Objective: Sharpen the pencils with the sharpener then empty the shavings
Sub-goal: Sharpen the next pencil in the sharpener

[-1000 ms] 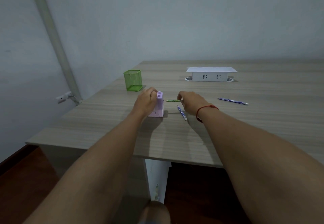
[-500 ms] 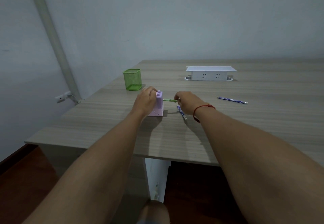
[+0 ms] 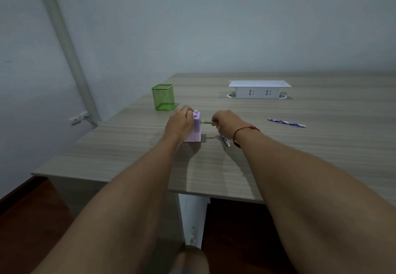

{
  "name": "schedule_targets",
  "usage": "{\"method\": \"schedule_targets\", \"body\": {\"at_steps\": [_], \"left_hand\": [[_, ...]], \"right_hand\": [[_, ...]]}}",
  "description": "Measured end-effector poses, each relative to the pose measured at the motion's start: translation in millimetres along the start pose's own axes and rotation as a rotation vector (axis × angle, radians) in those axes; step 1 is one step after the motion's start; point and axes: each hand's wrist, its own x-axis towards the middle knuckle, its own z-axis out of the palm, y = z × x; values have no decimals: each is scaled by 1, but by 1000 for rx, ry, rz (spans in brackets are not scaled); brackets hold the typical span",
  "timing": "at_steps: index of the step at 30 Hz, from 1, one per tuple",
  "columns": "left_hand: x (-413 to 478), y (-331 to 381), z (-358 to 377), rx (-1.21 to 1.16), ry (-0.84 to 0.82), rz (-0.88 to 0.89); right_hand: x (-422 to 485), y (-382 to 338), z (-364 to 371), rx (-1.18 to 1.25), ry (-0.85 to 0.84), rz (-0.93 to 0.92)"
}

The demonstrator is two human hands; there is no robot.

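Observation:
A lilac box-shaped sharpener [image 3: 196, 129] stands on the wooden table [image 3: 300, 156]. My left hand [image 3: 179, 123] grips its left side and top. A green pencil [image 3: 206, 122] sticks out of the sharpener's right face, lying level. My right hand [image 3: 226, 122] pinches the pencil's free end; only a short length shows between hand and sharpener. A blue patterned pencil [image 3: 225, 141] lies on the table under my right wrist, mostly hidden. Another blue patterned pencil [image 3: 286, 123] lies to the right.
A green mesh pencil cup [image 3: 163, 97] stands behind the sharpener at the left. A white socket box [image 3: 258, 89] sits at the back middle. The table's left edge runs near a wall with a white pipe [image 3: 70, 55].
My right hand has moved left toward the sharpener, pushing the green pencil further in; less of the pencil shows. My left hand keeps its hold on the sharpener.

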Motion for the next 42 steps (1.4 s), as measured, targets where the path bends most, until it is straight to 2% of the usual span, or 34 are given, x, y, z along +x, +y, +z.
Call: {"method": "schedule_targets", "body": {"at_steps": [16, 23, 27, 29, 31, 32, 35, 42], "left_hand": [[2, 3, 2, 96, 38, 31], [3, 0, -13, 36, -115, 21], [0, -12, -34, 1, 35, -90], [-3, -23, -43, 82, -92, -204], [-12, -31, -49, 239, -326, -198], [-17, -35, -50, 293, -380, -161], [-28, -38, -52, 340, -369, -31], [-25, -42, -51, 518, -436, 103]], "right_hand": [[11, -15, 7, -41, 57, -62], [8, -17, -4, -123, 27, -52], [8, -24, -6, -95, 16, -134], [9, -31, -7, -34, -11, -197], [10, -40, -6, -14, -43, -251], [10, -45, -5, -27, -58, -270], [12, -58, 1, -82, -87, -278], [20, -71, 9, -156, -17, -276]]}}
